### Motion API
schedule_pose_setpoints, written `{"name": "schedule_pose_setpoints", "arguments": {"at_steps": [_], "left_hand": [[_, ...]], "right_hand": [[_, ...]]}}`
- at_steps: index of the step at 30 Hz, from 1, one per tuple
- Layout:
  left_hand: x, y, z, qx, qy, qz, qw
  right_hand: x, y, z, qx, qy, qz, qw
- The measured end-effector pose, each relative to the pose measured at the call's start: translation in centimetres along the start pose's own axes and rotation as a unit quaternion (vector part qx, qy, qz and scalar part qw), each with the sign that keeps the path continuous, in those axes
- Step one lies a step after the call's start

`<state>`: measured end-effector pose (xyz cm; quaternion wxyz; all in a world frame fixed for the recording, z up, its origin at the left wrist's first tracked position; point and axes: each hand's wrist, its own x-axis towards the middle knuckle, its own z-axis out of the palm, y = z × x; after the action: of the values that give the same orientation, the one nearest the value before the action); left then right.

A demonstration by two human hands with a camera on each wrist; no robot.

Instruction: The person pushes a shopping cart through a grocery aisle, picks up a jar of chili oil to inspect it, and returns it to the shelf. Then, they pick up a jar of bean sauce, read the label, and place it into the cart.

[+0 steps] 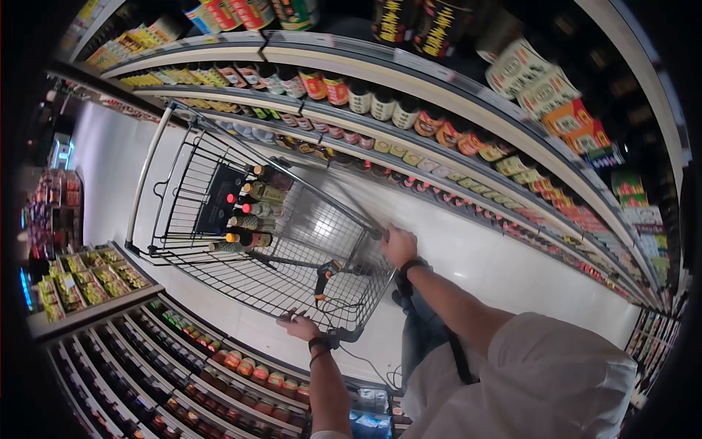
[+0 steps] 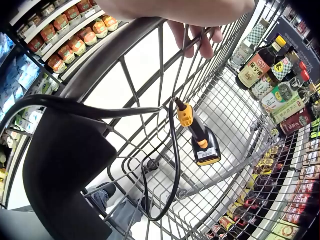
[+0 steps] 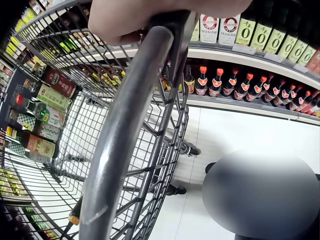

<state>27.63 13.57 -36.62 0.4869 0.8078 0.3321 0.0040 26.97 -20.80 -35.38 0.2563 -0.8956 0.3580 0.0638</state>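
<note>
My right hand grips the near corner of the shopping cart, where the dark handle bar meets the basket. On the cart's opposite side my left hand holds the top rail, its fingers bent down over the inside. Several bottles of sauce and seasoning are grouped at the far end of the basket, their labels plain in the left wrist view. A black and orange handheld scanner lies in the basket nearer the handle. Its black cable loops beside the left hand.
Long shelves of bottles and jars run along one side of the aisle. Lower shelves with jars line the other side, and a display of yellow packs stands at their end. White floor lies between the shelves.
</note>
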Motion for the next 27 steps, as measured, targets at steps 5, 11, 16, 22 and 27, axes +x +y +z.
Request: {"name": "schedule_pose_setpoints", "arguments": {"at_steps": [5, 11, 16, 22, 27], "left_hand": [[1.9, 1.0, 0.1, 0.008, 0.013, 0.006, 1.0], [4.8, 2.1, -0.6, 0.02, 0.03, 0.009, 0.999], [6.9, 1.7, -1.0, 0.001, 0.024, 0.013, 1.0], [10.0, 1.8, -1.7, -0.018, 0.022, -0.005, 1.0], [11.8, 3.4, -2.3, -0.018, 0.018, 0.012, 1.0]], "right_hand": [[1.0, -1.6, 1.5, -0.011, 0.0, -0.009, 1.0], [1.6, -4.4, 2.4, -0.004, 0.007, -0.017, 1.0], [2.2, -6.4, 3.2, -0.013, -0.005, 0.009, 1.0], [2.4, -9.2, 4.4, -0.02, 0.019, 0.005, 1.0], [2.9, -11.6, 5.3, -0.046, 0.02, 0.022, 0.998]]}}
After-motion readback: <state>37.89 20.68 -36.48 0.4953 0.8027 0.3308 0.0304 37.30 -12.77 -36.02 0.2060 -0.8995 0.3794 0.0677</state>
